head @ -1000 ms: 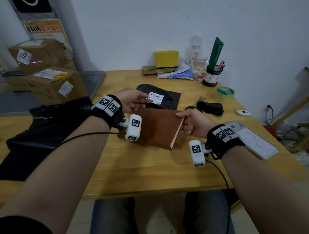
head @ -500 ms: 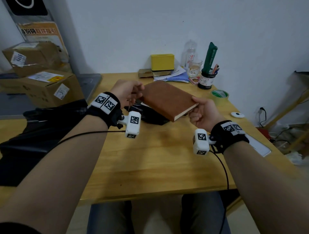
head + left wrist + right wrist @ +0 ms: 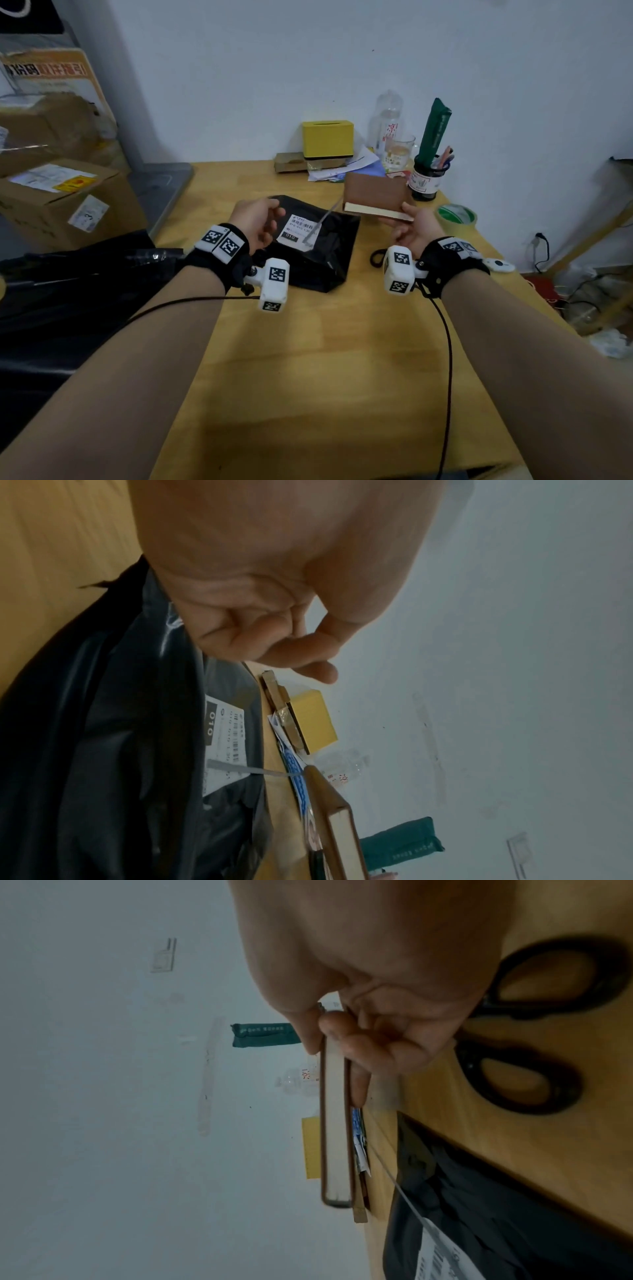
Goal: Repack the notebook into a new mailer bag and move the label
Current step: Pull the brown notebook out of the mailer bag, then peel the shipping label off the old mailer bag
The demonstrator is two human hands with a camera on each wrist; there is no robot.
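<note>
Notebook (image 3: 375, 197) removal looks done: the brown book is clear of the old black mailer bag (image 3: 313, 246) and held above the table's (image 3: 325, 377) far right part, near the pen cup (image 3: 426, 181), its grey ribbon marker (image 3: 322, 221) trailing down onto the bag. The right hand (image 3: 414, 228) pinches the book's near edge, thumb on top and fingers curled beneath. The left hand (image 3: 255, 222) hovers over the bag's left end with fingers loosely curled, holding nothing. The white label (image 3: 301, 229) is still stuck to the old bag, so peeling it off, bagging the book afresh and re-sticking the label all appear to remain; which of the dark plastic at the left is the new bag I cannot tell. Half a second ago both hands held the book over the bag; since then the left has let go and the right has carried it away to the right.
</note>
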